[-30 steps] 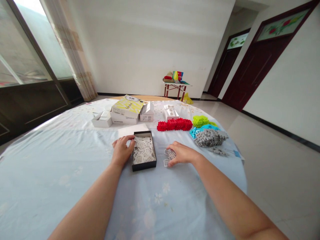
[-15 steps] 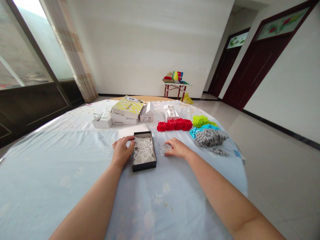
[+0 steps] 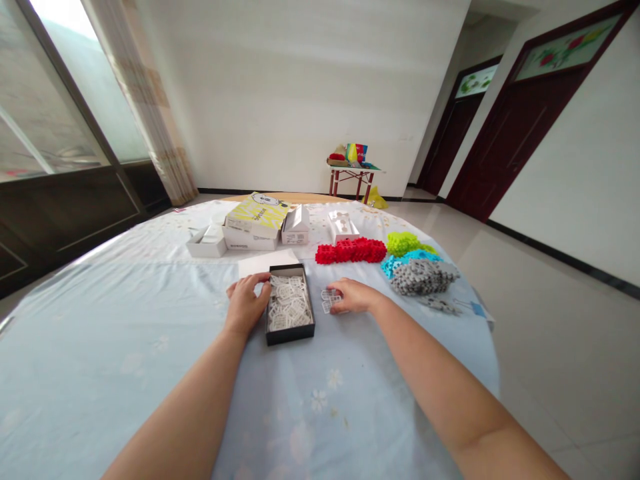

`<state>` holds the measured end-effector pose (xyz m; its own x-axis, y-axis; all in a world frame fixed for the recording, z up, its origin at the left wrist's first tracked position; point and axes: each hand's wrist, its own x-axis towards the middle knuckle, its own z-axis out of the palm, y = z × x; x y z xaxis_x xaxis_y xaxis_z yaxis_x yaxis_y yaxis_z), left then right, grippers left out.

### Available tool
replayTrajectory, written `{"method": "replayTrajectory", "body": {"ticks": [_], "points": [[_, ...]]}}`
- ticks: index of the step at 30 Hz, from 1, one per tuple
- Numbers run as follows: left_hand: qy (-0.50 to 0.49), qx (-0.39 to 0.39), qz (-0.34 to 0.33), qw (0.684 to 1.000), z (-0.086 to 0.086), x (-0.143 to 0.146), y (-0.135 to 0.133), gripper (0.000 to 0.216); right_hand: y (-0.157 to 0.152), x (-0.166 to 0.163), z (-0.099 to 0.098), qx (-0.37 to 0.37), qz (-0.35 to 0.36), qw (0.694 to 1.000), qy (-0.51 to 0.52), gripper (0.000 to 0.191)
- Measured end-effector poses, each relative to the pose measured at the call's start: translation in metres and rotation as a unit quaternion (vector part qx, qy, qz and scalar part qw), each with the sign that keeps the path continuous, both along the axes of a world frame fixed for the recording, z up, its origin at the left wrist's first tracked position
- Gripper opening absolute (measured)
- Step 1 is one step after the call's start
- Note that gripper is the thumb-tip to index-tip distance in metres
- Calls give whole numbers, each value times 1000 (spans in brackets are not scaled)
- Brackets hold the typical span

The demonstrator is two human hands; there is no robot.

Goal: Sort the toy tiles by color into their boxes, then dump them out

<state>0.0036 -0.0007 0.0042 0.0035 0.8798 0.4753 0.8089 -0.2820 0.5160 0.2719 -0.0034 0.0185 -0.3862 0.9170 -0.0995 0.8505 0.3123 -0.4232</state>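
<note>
Just right of the black box, your right hand [image 3: 356, 295] is grasping a few white lattice pieces [image 3: 329, 301], thumb on the near side and fingers on the far side; whether they are resting on the cloth or hanging slightly above it, you cannot tell from here. That edge-on grip is probably keeping the flat pieces together as a small group. Your left hand [image 3: 245, 303] is touching the left wall of the black box [image 3: 290, 337], likely steadying it; whether its fingers are pinching the rim or merely leaning there is unclear.

The box is sitting open between your hands, holding a loose heap of similar white pieces [image 3: 289, 303]. Behind it, a flat white panel [image 3: 273, 261] is lying on the tabletop [image 3: 125, 373].

Farther right, red pieces [image 3: 350, 251] are forming a long row, while green [image 3: 403, 242], blue [image 3: 399, 264] and grey pieces [image 3: 423, 277] are lying bunched, seemingly grouped by colour. Toward the back, a white tray [image 3: 343, 233] is holding pale pieces, and a yellow-topped box [image 3: 257, 217] is standing beside an open white box [image 3: 206, 248] whose pale contents are too indistinct to name.
</note>
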Motion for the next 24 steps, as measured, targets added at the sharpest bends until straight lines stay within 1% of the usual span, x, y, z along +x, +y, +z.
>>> {"method": "replayTrajectory", "body": {"ticks": [4, 6, 8, 11, 17, 20, 24], "points": [[1, 1, -5, 1000, -2, -2, 1, 27, -5, -1, 4, 10, 40, 999, 7, 47], [0, 2, -6, 1000, -3, -2, 2, 27, -9, -1, 5, 14, 60, 998, 15, 42], [-2, 2, -6, 1000, -4, -2, 2, 27, -12, -1, 6, 12, 74, 997, 18, 42], [-3, 0, -3, 1000, -3, -2, 1, 26, -13, -1, 6, 14, 75, 997, 20, 44], [-1, 1, -1, 1000, -2, -1, 0, 27, -11, 0, 7, 27, 64, 997, 21, 30], [2, 1, -3, 1000, -2, -2, 0, 28, -11, 1, 7, 27, 57, 998, 21, 29], [0, 2, -7, 1000, -3, -2, 0, 28, -11, -1, 6, 27, 71, 997, 24, 30]]}}
